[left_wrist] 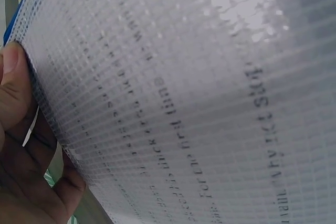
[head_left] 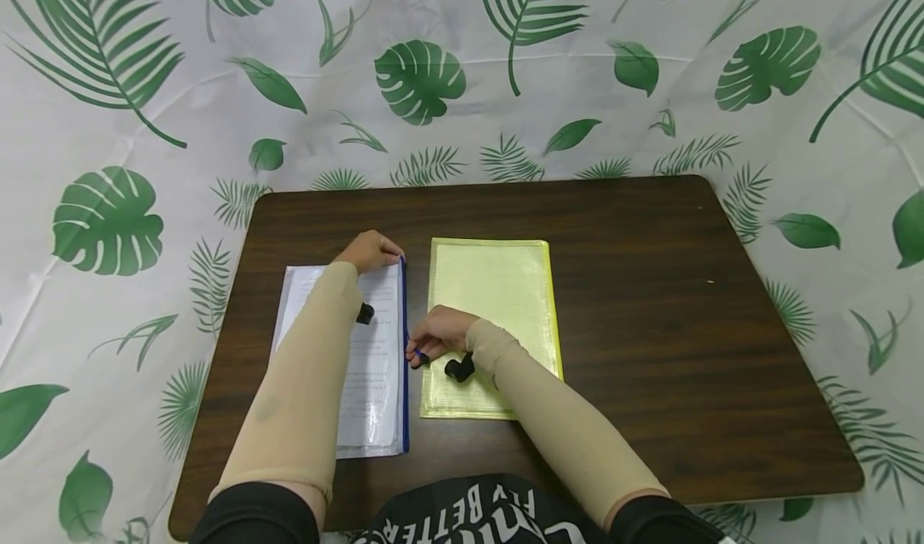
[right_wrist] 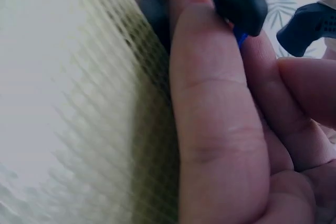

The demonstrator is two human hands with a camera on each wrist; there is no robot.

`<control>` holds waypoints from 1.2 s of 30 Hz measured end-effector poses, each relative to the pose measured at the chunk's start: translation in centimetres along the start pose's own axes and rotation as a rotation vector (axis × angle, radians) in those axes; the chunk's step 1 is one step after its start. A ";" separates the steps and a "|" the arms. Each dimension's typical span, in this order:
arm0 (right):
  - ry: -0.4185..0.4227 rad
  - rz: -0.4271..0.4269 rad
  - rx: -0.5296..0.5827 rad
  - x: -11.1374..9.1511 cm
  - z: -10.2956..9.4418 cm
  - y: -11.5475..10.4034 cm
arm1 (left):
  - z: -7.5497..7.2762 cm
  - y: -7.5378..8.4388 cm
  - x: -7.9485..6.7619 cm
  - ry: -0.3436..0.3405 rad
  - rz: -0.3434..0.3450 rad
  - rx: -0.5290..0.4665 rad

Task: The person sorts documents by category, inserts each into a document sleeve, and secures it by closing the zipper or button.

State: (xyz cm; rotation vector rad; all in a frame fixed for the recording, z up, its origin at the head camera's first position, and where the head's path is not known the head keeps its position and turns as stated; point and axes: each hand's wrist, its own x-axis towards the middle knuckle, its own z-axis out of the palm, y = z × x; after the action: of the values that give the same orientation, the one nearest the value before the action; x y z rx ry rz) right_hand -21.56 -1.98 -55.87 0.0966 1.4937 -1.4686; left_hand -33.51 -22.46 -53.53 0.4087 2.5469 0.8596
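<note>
A clear mesh zipper pouch (head_left: 375, 391) with printed paper inside lies on the left of the table, its blue zipper edge (head_left: 405, 416) facing right. At its top right corner, my left hand (head_left: 370, 252) grips the pouch; in the left wrist view the thumb (left_wrist: 13, 69) presses on the mesh near the edge. My right hand (head_left: 442, 332) is at the middle of the blue edge and pinches the zipper pull, whose black tip (right_wrist: 240, 6) sticks out between the fingers. The slider itself is hidden.
A yellow mesh pouch (head_left: 491, 279) lies flat just to the right, partly under the right hand and forearm. Both rest on a dark brown wooden table (head_left: 650, 327). Behind it hangs a white cloth (head_left: 318, 127) with green leaf prints.
</note>
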 end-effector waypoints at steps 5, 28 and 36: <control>-0.006 -0.006 -0.005 -0.3 0.1 0.1 | 0.1 0.1 0.0 0.005 -0.003 0.006; -0.024 -0.016 -0.044 -0.8 0.7 0.6 | 0.4 0.2 -0.5 0.017 0.010 -0.013; -0.048 -0.004 -0.059 -1.1 0.9 1.0 | 0.4 0.1 -0.4 -0.004 -0.005 -0.009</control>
State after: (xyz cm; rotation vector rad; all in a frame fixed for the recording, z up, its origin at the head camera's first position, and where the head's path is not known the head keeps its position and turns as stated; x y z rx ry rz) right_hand -19.89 -1.86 -55.63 0.0221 1.4976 -1.4194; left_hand -32.92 -22.37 -53.63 0.4010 2.5379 0.8676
